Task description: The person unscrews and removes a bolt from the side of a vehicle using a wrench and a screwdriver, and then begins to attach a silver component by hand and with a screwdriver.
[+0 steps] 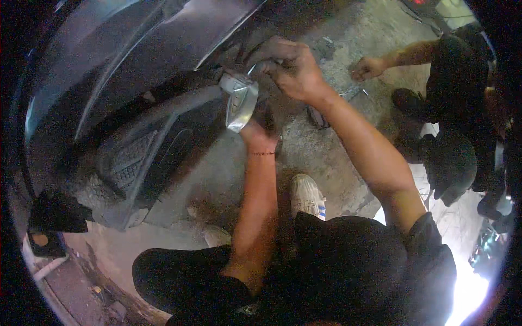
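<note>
A silver lamp-like unit [242, 103] with a glossy curved front is at the end of a dark car body panel [179, 103]. Behind its lower end, my left hand [262, 133] grips it from below; most of those fingers are hidden. My right hand [296, 70] is above and to the right, its fingers curled and dark with grime. At its fingertips a thin shiny metal piece [251, 69] points at the top of the unit; its full shape is hidden.
A tyre [133, 160] lies within the dark wheel area at left. At right another person crouches, one hand [368, 69] low over the dusty floor [353, 27]. A thin metal tool [359, 95] lies near that hand. My shoe [307, 195] is below my hands.
</note>
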Motion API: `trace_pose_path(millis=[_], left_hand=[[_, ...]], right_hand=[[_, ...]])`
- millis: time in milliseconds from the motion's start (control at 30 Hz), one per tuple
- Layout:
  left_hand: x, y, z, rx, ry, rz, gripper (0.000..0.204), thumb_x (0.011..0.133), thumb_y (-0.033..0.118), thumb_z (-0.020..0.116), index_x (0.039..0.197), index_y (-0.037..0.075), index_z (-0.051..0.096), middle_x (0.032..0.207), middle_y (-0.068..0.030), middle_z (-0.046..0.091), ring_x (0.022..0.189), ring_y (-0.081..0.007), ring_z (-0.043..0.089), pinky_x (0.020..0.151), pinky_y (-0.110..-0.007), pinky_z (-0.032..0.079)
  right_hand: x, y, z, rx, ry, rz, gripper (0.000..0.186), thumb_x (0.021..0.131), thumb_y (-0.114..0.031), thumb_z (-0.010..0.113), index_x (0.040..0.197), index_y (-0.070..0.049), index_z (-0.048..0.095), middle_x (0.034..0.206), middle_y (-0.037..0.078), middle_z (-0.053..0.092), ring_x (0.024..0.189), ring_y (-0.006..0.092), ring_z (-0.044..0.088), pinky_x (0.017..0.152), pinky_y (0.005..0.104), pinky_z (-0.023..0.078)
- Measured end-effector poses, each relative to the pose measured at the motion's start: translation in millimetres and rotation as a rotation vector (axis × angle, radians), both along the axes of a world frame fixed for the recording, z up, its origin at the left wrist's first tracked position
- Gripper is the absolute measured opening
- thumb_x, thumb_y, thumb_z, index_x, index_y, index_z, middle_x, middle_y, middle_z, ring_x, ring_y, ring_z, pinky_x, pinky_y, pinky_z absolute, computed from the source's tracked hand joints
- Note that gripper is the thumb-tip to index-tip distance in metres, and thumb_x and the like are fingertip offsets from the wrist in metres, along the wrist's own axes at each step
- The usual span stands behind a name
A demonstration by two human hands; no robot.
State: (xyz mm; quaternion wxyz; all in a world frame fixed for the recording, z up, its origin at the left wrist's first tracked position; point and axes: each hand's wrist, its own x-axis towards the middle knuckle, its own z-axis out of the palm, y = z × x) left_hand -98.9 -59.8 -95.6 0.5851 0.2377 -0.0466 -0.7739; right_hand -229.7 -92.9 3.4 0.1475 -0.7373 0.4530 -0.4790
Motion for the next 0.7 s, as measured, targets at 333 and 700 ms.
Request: trace_pose_path(millis=[333,700], left_hand=[[-3.4,3.2,13.8,0.024,0.261,-0.072,0.047,0.092,0.029,0.037,0.124,-0.002,0.052,0.12,-0.0175,0.058,0.107,-0.0316,0.057,0.095,-0.043,0.045],[17.7,-12.2,-32.4,0.044,0.01,-0.019,0.047,0.09,0.032,0.04,0.122,0.001,0.056,0.119,-0.0146,0.06,0.107,-0.0317,0.057,0.096,-0.043,0.044]], right_hand=[[-16.1,-2.7,3.7,-0.073,0.132,0.067,0.022,0.068,-0.004,0.065,0.089,-0.003,0.068,0.09,0.016,0.066,0.087,0.0335,0.064,0.079,0.0402,0.051],[-0.3,-6.6,18.7,-0.023,0.166,0.116,0.025,0.069,-0.008,0.067,0.094,-0.004,0.068,0.096,0.018,0.065,0.089,0.0376,0.062,0.08,0.0417,0.05]])
